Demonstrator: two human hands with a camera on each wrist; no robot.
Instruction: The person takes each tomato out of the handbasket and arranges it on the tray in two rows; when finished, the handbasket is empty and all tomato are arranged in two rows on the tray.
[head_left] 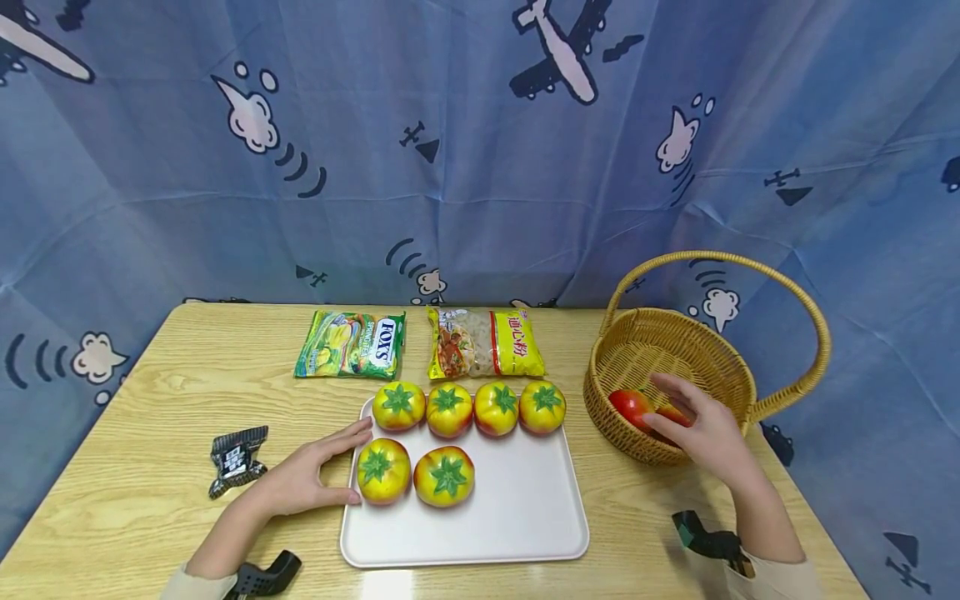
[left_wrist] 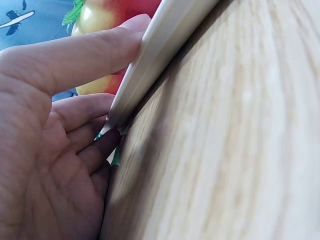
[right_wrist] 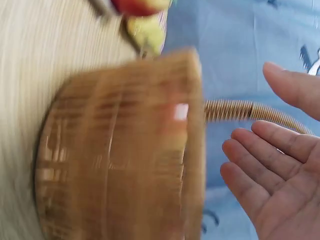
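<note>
In the head view my left hand [head_left: 311, 473] rests against the left rim of a white tray [head_left: 517, 500]. The left wrist view shows its thumb [left_wrist: 95, 55] and fingertips touching that rim. Yellow-red persimmon-like fruits with green leafy tops stand on the tray: several in a back row [head_left: 448, 411] and two [head_left: 384, 472] in front at the left. My right hand [head_left: 708, 433] hovers over a wicker basket [head_left: 675, 325], fingers spread and nothing held. Red fruits [head_left: 632, 407] lie inside the basket beneath it, partly hidden by the hand.
A green candy bag [head_left: 351, 344] and a yellow pasta bag [head_left: 486, 343] lie behind the tray. Left of my left hand is a small black packet [head_left: 238, 460]. The basket's tall handle [head_left: 817, 333] arches up at the right. A blue curtain [head_left: 480, 167] hangs behind the wooden table [head_left: 135, 467].
</note>
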